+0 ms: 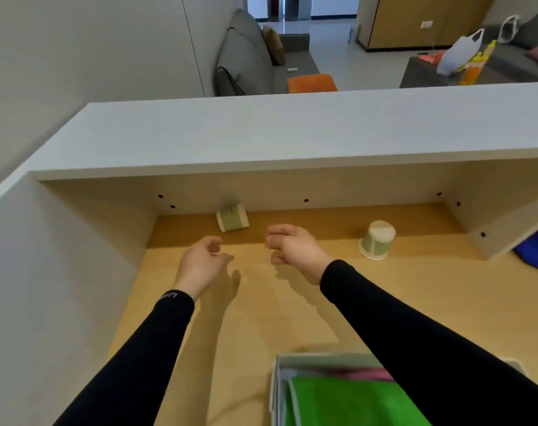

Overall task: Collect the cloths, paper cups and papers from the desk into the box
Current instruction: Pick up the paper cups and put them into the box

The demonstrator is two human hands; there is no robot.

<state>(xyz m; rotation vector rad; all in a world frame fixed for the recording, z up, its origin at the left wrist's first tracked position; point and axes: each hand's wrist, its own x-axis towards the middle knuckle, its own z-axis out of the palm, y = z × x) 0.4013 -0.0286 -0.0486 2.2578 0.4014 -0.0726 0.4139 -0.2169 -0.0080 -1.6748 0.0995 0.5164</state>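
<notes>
Both my hands are empty with fingers loosely curled, left hand [201,265], right hand [292,249]. Two paper cups remain on the desk [255,315]: one lying [232,217], one upside down [377,240]. The box [275,392] holds one green cloth [347,404].

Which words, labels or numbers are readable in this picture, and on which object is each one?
No text can be read with certainty.
Left sleeve cuff: small grey lettering, too blurred to read.
Lying paper cup: dark marks on it, too small to read.
Upside-down paper cup: only plain green and white panels show.
</notes>
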